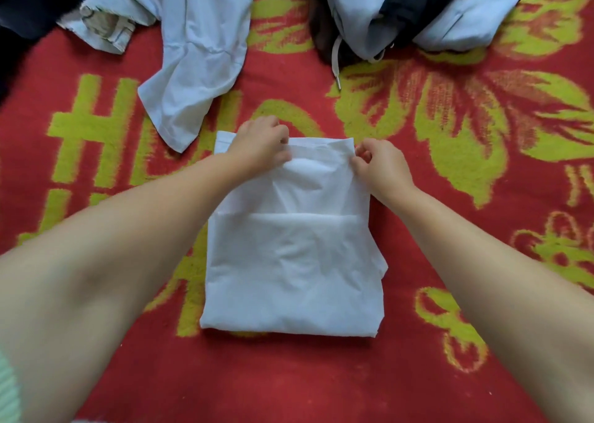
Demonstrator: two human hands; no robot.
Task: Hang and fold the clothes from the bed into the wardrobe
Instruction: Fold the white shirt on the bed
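Note:
A white garment, folded into a tall rectangle, lies flat on the red and yellow-green blanket in the middle of the view. My left hand pinches its far left corner between thumb and curled fingers. My right hand pinches the far right corner the same way. Both forearms reach forward on either side of the garment. The far edge is slightly raised and puckered between the two hands.
A crumpled white garment lies at the back left, next to dark clothing and a patterned piece. At the back right is a heap of a pale hoodie with a drawstring and a navy garment.

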